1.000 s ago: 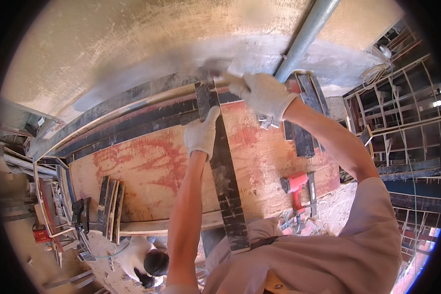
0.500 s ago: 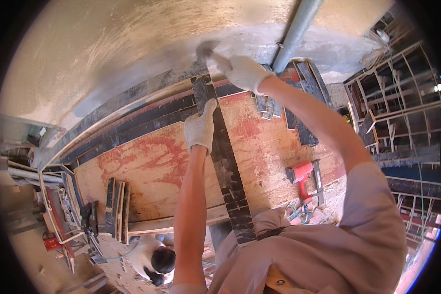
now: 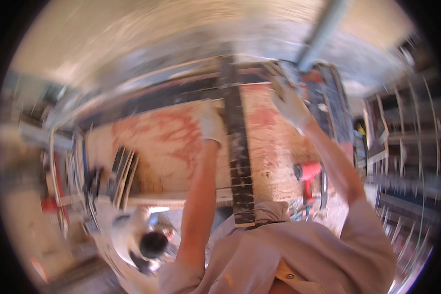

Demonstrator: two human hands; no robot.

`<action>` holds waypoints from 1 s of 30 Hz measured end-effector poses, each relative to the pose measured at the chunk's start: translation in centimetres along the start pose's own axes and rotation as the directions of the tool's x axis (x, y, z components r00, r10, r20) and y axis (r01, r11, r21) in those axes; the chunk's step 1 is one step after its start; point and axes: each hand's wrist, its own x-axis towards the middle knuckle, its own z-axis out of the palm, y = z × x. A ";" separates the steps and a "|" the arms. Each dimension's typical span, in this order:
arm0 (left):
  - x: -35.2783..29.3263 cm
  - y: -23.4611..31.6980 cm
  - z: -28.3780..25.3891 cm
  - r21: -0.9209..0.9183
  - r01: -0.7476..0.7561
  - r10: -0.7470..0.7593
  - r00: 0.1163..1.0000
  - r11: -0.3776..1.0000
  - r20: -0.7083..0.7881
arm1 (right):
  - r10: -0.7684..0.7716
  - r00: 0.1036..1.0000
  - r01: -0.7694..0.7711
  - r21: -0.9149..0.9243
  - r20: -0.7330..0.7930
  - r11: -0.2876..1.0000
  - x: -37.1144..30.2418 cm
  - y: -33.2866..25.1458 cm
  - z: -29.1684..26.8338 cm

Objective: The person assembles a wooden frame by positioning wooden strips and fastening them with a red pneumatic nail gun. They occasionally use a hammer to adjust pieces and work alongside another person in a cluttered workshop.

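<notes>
A long black board runs from the wall side toward my body over the pinkish-stained panel. My left hand, in a pale glove, looks closed on the board's left edge, though blur softens the fingers. My right hand, gloved too, is to the right of the board, nearest the dark strips below the grey pipe. Its fingers are smeared by motion. A brownish shape shows by its fingertips; I cannot tell whether the hand holds it.
A red nail gun is at the right of the panel. Several narrow strips lean at its left front. A grey pipe rises beside the wall. Another person is low at the front left.
My right hand, earlier holding a wooden-handled tool at the board's far end, has moved right and nearer. My left hand stays beside the board. The view has shifted and blurred.
</notes>
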 end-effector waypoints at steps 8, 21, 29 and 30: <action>-19.1 -12.8 -5.7 0.035 0.347 -0.331 0.917 0.937 -0.221 | 0.576 0.818 -0.567 -0.180 -0.001 0.804 -20.0 11.6 11.9; -25.4 -26.4 -20.8 -0.163 0.518 -0.532 0.726 0.840 -0.435 | 0.590 0.807 -0.527 0.483 0.026 0.700 -32.5 13.4 16.3; -30.2 -24.6 -22.9 0.118 0.148 -0.081 0.891 0.982 -0.446 | 0.536 0.771 -0.562 -0.030 0.344 0.827 -38.3 5.2 24.7; -30.1 -24.2 -23.0 0.282 -0.007 0.145 0.869 0.959 -0.473 | 0.461 0.803 -0.462 -0.093 0.378 0.882 -35.7 0.6 25.0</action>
